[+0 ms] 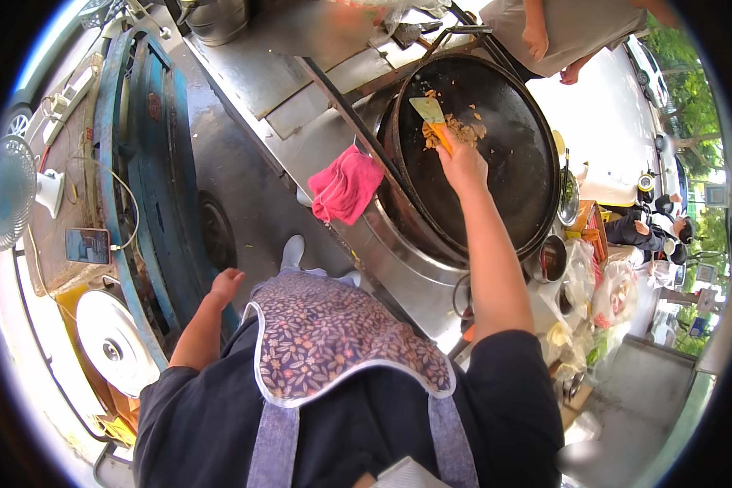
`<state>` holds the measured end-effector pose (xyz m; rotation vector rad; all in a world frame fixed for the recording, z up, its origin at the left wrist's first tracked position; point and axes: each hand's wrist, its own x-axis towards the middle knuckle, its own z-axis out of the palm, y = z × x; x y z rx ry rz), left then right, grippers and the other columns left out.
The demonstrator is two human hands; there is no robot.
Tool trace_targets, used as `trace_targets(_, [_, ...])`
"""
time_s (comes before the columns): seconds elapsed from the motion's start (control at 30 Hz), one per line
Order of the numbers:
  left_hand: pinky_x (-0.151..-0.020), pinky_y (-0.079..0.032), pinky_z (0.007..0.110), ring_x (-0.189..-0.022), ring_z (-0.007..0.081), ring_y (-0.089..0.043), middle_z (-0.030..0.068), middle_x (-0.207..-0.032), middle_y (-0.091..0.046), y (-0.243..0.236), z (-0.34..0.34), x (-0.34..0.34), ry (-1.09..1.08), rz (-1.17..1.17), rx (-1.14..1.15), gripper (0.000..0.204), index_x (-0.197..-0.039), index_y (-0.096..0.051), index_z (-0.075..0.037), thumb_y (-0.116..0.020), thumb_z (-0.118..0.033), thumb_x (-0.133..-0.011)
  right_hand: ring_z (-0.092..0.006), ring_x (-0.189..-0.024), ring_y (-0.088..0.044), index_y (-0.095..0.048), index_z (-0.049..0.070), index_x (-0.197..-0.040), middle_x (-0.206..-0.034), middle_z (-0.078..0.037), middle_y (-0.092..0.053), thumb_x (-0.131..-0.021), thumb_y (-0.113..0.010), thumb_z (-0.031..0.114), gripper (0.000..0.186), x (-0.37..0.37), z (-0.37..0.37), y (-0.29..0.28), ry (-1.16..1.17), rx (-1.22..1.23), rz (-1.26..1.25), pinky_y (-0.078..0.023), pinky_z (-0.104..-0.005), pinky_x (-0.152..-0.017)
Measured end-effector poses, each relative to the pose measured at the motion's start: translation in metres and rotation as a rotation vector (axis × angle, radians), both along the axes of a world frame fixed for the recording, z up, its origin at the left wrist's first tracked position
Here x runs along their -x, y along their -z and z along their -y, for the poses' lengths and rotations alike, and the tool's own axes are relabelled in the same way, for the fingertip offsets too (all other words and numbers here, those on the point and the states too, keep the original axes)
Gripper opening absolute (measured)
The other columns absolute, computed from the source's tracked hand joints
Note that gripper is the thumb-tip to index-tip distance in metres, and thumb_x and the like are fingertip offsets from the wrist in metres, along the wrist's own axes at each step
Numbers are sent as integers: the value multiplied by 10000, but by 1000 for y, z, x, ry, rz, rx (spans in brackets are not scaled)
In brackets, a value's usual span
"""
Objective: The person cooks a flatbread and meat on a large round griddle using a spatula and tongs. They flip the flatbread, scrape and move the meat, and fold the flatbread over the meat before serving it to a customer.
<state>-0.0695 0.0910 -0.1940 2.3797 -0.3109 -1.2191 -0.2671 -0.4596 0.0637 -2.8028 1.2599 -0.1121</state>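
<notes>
My right hand (465, 167) grips the yellow-orange handle of a scraper (427, 108) with a wide pale blade. The blade rests on a large round black griddle (496, 203), at its upper left. Beside and just beyond the blade lie brown chopped food pieces (468, 130), with a few scattered bits farther out. Away from the griddle, my left hand (227, 285) hangs at my left side, its fingers curled and nothing showing in them. A pink cloth (347, 185) drapes over the metal bar left of the griddle.
A blue cart (150, 163) stands at left, with a phone (88, 246), a fan (16, 193) and a white round lid (115, 348) nearby. Right of the griddle are a dark saucepan (553, 259) and plastic bags (615, 294). Another person's hand (536, 41) shows beyond the griddle.
</notes>
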Motion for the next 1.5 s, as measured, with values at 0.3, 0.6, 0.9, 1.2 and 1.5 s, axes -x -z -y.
trace_targets(0.3, [-798, -495, 300, -887, 156, -638, 85, -964, -694, -7, 55, 28, -114, -128, 239, 341, -1105, -636, -19, -639, -298, -908, -346, -861, -656, -538, 273, -1322, -927, -187, -679, -916, -551, 346, 412, 99, -12, -26, 53, -109, 128, -515, -457, -754])
trace_targets(0.6, [-807, -489, 378, -913, 306, -662, 163, -916, -697, 8, -47, 61, -34, -94, -237, 324, -932, -710, -45, -659, -350, -838, -351, -774, -665, -429, 274, -1410, -813, -168, -682, -933, -524, 345, 492, 96, -25, 25, 164, -15, -208, -523, -469, -708])
trace_targets(0.9, [-803, -500, 349, -912, 243, -659, 123, -993, -698, 12, 16, 46, -152, -42, 124, 326, -1089, -651, -15, -624, -281, -901, -381, -804, -659, -460, 265, -1388, -852, -184, -686, -946, -495, 355, 453, 108, -33, -13, 117, -142, -91, -513, -481, -732])
trace_targets(1.2, [-802, -499, 335, -900, 201, -650, 110, -971, -697, -12, 31, 39, -49, -83, 10, 316, -1067, -664, -24, -626, -290, -902, -289, -717, -677, -496, 204, -1369, -828, -154, -693, -941, -519, 348, 452, 119, -18, 2, 42, -104, 4, -531, -414, -668])
trace_targets(1.5, [-796, -498, 347, -877, 229, -655, 125, -941, -695, 21, -25, 44, -121, -80, -86, 327, -1069, -673, -36, -638, -305, -886, -288, -986, -657, -645, 132, -1212, -1070, -141, -686, -820, -696, 212, 403, 204, -12, -16, 36, -287, 217, -493, -354, -864])
